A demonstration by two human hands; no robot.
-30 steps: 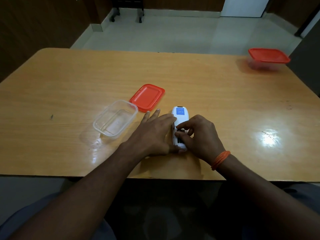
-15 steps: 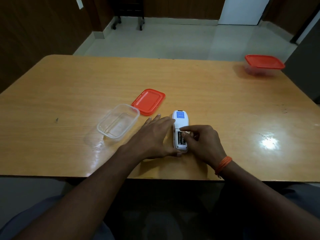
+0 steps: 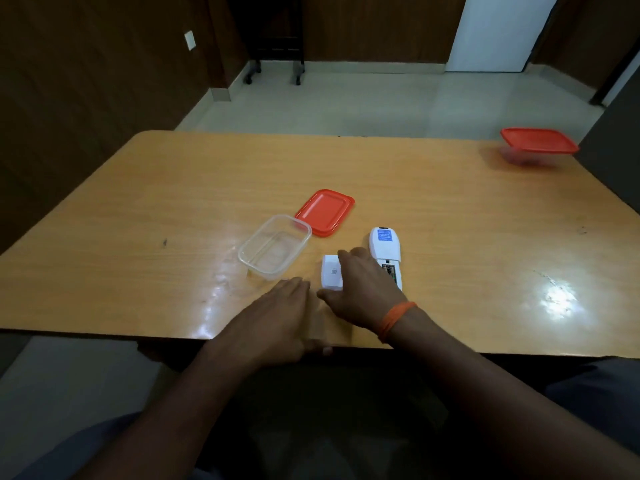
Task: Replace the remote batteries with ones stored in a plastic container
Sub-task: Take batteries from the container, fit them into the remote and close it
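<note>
Right now, from the head camera, you are sitting at a wooden table (image 3: pixel 138 209) with both forearms reaching onto it. Your left hand (image 3: pixel 277 320) lies flat near the table's near edge, fingers stretched forward and together, palm down, gripping nothing. Your right hand (image 3: pixel 363 289), with an orange band (image 3: pixel 394 318) at its wrist, reaches across to the left. Its fingers rest on a small white cover (image 3: pixel 330 276) lying flat on the table; whether they are pinching it or only touching it, you cannot tell from this angle.

Just right of that hand lies the white remote (image 3: pixel 385 252), face down, pointing away from you, with a blue label on its far end. Its battery bay is uncovered at the near end, partly hidden by your hand; its contents are too small to make out.

Left of the cover sits a clear tub (image 3: pixel 275 251), open and apparently empty. A red lid (image 3: pixel 325 212) lies flat just beyond it, touching or nearly touching its far corner.

Far off at the table's right corner stands a second tub (image 3: pixel 538 147), closed with a red lid.
</note>
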